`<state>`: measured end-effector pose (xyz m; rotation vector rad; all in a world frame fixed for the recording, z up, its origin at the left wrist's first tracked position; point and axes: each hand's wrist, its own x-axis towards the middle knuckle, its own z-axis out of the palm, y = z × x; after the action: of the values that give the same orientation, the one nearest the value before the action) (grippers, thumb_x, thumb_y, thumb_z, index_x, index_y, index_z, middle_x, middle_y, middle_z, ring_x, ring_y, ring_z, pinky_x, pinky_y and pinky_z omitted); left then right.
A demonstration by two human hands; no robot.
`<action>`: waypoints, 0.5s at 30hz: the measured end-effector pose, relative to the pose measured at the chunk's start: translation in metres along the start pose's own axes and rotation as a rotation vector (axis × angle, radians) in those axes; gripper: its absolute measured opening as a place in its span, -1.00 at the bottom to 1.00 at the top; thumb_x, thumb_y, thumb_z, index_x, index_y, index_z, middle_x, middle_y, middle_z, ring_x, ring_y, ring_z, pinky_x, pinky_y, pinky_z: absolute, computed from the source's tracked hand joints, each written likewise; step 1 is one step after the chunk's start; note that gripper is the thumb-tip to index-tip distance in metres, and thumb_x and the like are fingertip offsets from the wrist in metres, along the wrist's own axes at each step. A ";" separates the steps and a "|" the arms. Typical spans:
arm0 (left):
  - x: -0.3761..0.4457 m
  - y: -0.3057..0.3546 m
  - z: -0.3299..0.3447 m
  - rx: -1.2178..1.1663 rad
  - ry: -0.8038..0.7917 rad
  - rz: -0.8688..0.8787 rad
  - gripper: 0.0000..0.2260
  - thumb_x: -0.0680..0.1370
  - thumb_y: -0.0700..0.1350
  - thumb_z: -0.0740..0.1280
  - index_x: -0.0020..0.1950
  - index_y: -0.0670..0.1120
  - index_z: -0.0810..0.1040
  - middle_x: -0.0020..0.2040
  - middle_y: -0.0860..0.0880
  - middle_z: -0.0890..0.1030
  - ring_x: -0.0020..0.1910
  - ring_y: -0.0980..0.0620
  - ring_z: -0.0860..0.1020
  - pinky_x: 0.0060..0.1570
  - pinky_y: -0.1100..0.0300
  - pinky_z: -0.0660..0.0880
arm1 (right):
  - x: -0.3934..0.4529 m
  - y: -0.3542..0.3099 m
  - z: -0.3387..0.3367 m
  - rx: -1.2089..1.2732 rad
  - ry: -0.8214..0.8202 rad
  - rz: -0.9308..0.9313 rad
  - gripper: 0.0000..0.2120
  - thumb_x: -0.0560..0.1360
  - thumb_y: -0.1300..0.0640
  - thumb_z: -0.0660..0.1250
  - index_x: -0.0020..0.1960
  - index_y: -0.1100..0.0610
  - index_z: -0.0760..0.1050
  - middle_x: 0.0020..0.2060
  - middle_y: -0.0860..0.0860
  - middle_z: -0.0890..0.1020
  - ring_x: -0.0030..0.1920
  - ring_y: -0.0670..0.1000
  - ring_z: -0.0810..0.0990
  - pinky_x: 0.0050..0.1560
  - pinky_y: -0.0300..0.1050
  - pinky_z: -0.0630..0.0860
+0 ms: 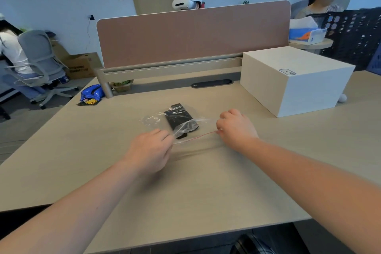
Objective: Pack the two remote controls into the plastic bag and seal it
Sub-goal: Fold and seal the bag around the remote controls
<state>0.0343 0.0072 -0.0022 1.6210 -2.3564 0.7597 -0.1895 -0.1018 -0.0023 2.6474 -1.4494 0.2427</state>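
Observation:
A clear plastic bag (156,118) with a red zip strip lies on the beige desk (206,181). Two black remote controls (180,118) lie side by side inside it, mostly overlapping, so I cannot separate them clearly. My left hand (150,149) pinches the left end of the bag's mouth. My right hand (235,127) pinches the right end of the red strip. The strip is stretched taut between both hands, just above the desk.
A white box (296,80) stands at the right rear of the desk. A brown divider panel (193,35) closes off the far edge. A blue snack packet (91,94) lies at the far left corner. People sit beyond the divider and at left.

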 end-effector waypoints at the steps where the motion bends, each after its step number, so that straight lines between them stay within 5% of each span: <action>1: -0.001 -0.001 -0.002 0.014 0.016 0.012 -0.87 0.42 -0.09 0.16 -0.31 -0.06 0.39 -0.38 -0.03 0.53 -0.39 -0.07 0.52 -0.59 0.19 0.38 | 0.001 0.000 -0.001 0.031 -0.005 0.016 -0.76 0.57 0.04 0.19 0.09 0.15 0.53 0.15 0.09 0.53 0.22 0.13 0.39 0.05 0.01 0.51; 11: -0.010 -0.021 -0.001 0.109 0.056 0.009 -0.76 0.30 -0.25 0.44 -0.22 -0.07 0.39 -0.31 -0.06 0.58 -0.38 -0.09 0.53 -0.61 0.17 0.38 | -0.001 0.005 -0.012 0.079 0.046 0.110 -0.79 0.59 0.15 0.16 0.00 0.25 0.52 -0.17 0.09 0.43 0.06 0.17 0.50 -0.23 -0.07 0.41; 15: -0.008 -0.016 -0.004 0.064 0.116 0.019 -0.83 0.33 -0.25 0.41 -0.21 -0.09 0.43 -0.26 -0.08 0.62 -0.34 -0.11 0.57 -0.55 0.15 0.46 | 0.002 0.001 -0.017 0.109 0.026 0.130 -0.70 0.53 -0.01 0.27 0.06 0.21 0.55 0.05 0.10 0.55 0.19 0.13 0.41 0.02 0.04 0.55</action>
<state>0.0517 0.0119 0.0030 1.5359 -2.2923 0.9154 -0.1908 -0.1009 0.0144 2.6245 -1.6468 0.3773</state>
